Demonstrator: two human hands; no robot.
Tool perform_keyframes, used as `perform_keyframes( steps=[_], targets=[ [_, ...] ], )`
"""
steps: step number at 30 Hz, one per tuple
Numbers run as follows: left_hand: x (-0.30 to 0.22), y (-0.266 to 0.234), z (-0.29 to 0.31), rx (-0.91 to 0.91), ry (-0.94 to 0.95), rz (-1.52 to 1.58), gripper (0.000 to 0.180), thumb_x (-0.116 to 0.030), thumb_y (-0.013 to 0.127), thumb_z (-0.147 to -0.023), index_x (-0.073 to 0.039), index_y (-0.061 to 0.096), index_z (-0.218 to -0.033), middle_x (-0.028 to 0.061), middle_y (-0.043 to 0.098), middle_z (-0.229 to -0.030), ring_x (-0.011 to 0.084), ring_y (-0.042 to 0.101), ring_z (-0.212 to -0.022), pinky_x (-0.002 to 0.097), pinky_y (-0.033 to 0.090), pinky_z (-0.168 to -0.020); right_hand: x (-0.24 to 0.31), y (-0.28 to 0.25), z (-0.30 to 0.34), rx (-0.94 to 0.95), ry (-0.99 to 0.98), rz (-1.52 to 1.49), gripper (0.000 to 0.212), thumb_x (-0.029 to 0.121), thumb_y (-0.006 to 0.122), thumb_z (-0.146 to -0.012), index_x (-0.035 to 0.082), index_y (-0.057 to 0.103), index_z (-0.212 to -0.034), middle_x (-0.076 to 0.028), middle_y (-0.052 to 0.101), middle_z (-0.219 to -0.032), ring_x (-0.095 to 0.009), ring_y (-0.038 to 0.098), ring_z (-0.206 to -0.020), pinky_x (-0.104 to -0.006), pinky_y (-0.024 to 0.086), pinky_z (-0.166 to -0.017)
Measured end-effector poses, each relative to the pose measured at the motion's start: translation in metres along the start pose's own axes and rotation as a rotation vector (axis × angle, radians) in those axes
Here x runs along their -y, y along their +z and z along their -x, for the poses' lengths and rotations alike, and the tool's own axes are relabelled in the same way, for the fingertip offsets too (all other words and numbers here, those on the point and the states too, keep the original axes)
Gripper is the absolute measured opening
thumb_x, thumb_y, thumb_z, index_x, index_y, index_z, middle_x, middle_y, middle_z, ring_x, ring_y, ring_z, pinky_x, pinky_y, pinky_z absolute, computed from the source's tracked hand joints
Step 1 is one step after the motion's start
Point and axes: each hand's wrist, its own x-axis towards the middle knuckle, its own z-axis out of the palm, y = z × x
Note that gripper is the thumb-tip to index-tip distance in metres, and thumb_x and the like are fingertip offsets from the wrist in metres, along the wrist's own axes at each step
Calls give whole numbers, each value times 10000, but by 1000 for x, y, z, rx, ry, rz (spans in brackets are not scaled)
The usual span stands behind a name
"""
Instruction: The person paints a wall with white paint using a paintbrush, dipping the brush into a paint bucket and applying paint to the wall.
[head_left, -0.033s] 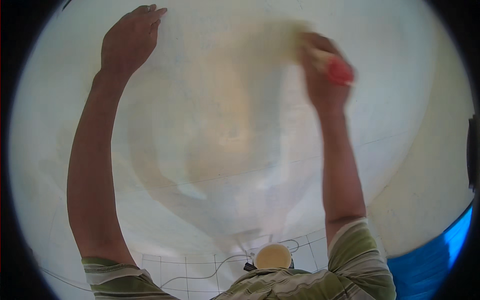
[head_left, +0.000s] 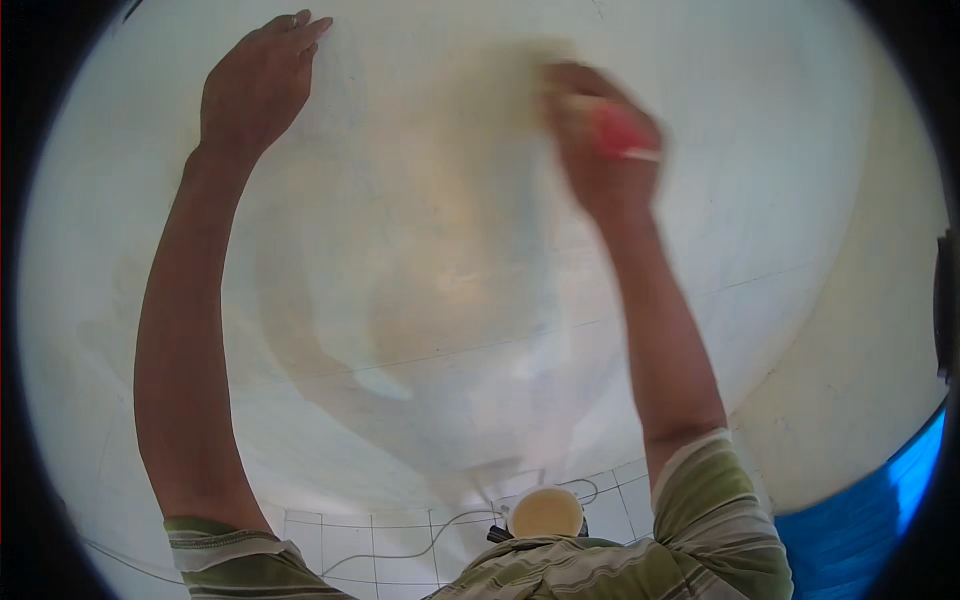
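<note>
My right hand (head_left: pixel 603 140) is closed around the handle of what looks like a paintbrush (head_left: pixel 622 132). Its end is red, and motion smears both the hand and the tool. The brush's far side is hidden beyond my fingers, close to a pale wall (head_left: pixel 440 200). At the upper left, my left hand (head_left: pixel 258 85) rests at the wall with fingers stretched out and nothing in it. A ring shows on one of its fingers. Faint tan and bluish patches mark the wall between my hands.
Below me, a round container (head_left: pixel 545 512) of cream-coloured liquid stands near the tiled floor (head_left: pixel 400 545). A pale cable (head_left: pixel 400 553) curves across the tiles. Blue fabric or sheeting (head_left: pixel 860 540) lies at the lower right, by a side wall (head_left: pixel 850 400).
My right hand has swept left across the wall with the paintbrush, its forearm leaning further left. My left hand has hardly moved.
</note>
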Motion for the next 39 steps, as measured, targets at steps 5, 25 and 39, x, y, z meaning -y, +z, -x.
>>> perform_keyframes(
  steps=[5, 25, 39],
  targets=[
    [19, 18, 14, -158, 211, -2, 393, -180, 513, -1000, -205, 559, -1390, 26, 561, -1445, 231, 628, -1173, 361, 530, -988, 81, 50, -13, 159, -46, -321, 144, 146, 706, -769, 142, 723, -912, -116, 728, -846, -344, 698, -795, -436, 568, -711],
    [58, 14, 7, 6, 13, -15, 415, -129, 448, -1018, -193, 530, -1420, -15, 535, -1470, 212, 569, -1275, 378, 496, -1042, 67, 25, -72, 368, -77, -75, 158, 149, 643, -931, 48, 697, -1039, -113, 718, -862, -234, 696, -763, -343, 561, -726],
    [37, -24, -8, 275, -93, -70, 436, -117, 453, -1023, -243, 533, -1432, 4, 507, -1500, 266, 603, -1208, 395, 450, -1085, 1, -42, -72, -114, 54, 48, 238, 232, 748, -875, 62, 757, -1041, -20, 741, -876, -78, 665, -782, -267, 536, -690]
  ],
)
